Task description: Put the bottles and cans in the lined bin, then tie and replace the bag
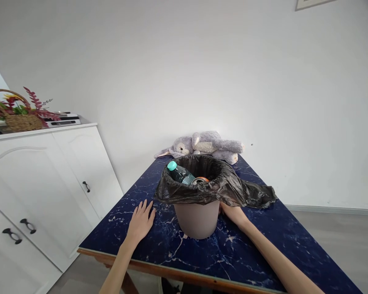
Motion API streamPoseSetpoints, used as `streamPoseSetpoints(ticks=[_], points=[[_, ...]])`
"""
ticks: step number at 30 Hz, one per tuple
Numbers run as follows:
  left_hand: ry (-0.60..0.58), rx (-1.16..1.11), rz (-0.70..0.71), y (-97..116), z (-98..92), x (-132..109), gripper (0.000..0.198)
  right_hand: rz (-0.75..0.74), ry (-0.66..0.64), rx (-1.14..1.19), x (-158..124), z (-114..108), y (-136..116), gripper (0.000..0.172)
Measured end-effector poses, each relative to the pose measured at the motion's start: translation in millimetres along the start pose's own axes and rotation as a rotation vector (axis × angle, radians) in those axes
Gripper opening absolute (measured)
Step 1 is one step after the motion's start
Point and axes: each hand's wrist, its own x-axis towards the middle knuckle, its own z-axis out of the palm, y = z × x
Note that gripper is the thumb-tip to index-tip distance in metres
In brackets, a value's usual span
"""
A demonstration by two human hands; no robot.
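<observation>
A grey-brown trash bin (196, 220) stands upright on the table, lined with a black garbage bag (233, 185) folded over its rim. The bag's loose end trails out to the right. Inside the bin lean a clear plastic bottle (181, 173) with a turquoise cap and a can (200, 180) with an orange edge. My left hand (141, 222) lies flat on the tabletop to the left of the bin, open, fingers spread. At the bin's right side is my right hand (233, 213); the bag and bin hide its fingers, so its grip cannot be seen.
A plush rabbit (202, 145) lies along the far table edge by the wall. The table (122, 232) has a blue marble-patterned top and wooden edge. To the left, a white cabinet (27, 175) carries a flower basket (23, 121) and a white device (64, 120).
</observation>
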Motion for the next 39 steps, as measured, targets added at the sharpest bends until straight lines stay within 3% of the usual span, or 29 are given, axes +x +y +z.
streamPoseSetpoints(ticks=[26, 39], points=[[-0.008, -0.008, 0.006, 3.9, -8.8, -0.2, 0.066, -0.06, 0.051, 0.053, 0.8, 1.0, 0.6, 0.046], [-0.027, -0.016, 0.007, 5.5, -10.2, -0.7, 0.068, -0.052, 0.1, 0.091, 0.2, 1.7, 2.5, 0.027]])
